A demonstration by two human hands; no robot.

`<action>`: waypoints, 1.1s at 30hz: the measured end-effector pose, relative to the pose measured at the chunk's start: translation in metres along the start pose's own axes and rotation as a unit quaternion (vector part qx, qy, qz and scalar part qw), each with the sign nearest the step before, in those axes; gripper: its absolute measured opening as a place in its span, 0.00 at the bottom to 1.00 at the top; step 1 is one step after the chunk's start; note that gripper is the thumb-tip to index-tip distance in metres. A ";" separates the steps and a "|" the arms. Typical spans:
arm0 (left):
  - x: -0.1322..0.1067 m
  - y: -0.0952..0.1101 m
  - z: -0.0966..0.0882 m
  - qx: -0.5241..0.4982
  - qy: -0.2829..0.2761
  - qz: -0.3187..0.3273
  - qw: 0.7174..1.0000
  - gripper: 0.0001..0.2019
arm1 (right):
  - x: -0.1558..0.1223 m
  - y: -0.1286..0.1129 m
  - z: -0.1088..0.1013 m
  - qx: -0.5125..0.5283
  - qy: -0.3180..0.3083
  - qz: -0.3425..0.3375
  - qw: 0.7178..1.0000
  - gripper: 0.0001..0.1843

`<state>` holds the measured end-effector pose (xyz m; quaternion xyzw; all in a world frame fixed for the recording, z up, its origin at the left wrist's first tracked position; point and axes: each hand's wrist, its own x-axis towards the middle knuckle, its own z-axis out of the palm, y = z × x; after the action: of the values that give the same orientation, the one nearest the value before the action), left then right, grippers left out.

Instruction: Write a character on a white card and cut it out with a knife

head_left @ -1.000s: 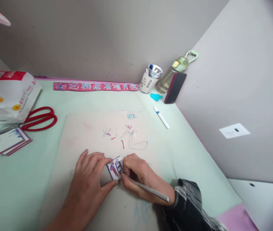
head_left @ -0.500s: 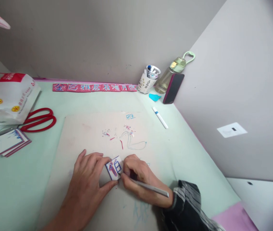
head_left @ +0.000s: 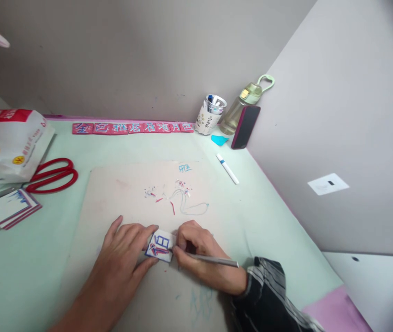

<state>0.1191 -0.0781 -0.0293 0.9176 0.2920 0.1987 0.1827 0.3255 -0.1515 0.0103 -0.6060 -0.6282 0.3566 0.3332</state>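
A small white card with a blue and red character lies on a pale board near the front of the desk. My left hand rests flat beside it, with thumb and fingertips pinning its left edge. My right hand is closed round a thin silver knife-like tool, whose tip touches the card's right side. Small red and blue paper scraps lie on the board beyond the hands.
Red scissors, a stack of cards and a white bag lie at the left. A row of pink character tiles lines the back wall. A pen cup, bottle, phone and white marker sit at the back right.
The small card has been turned counter-clockwise under my left fingers, so the character now lies sideways. My right hand and its tool stayed at the card's right edge.
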 end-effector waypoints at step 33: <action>-0.010 0.002 0.005 0.013 0.009 -0.014 1.000 0.21 | -0.002 -0.005 0.013 0.011 0.061 0.059 0.996 0.14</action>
<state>0.1150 -0.0868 -0.0349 0.9139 0.3088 0.2007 0.1708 0.3119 -0.1544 0.0083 -0.6587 -0.5657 0.3454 0.3560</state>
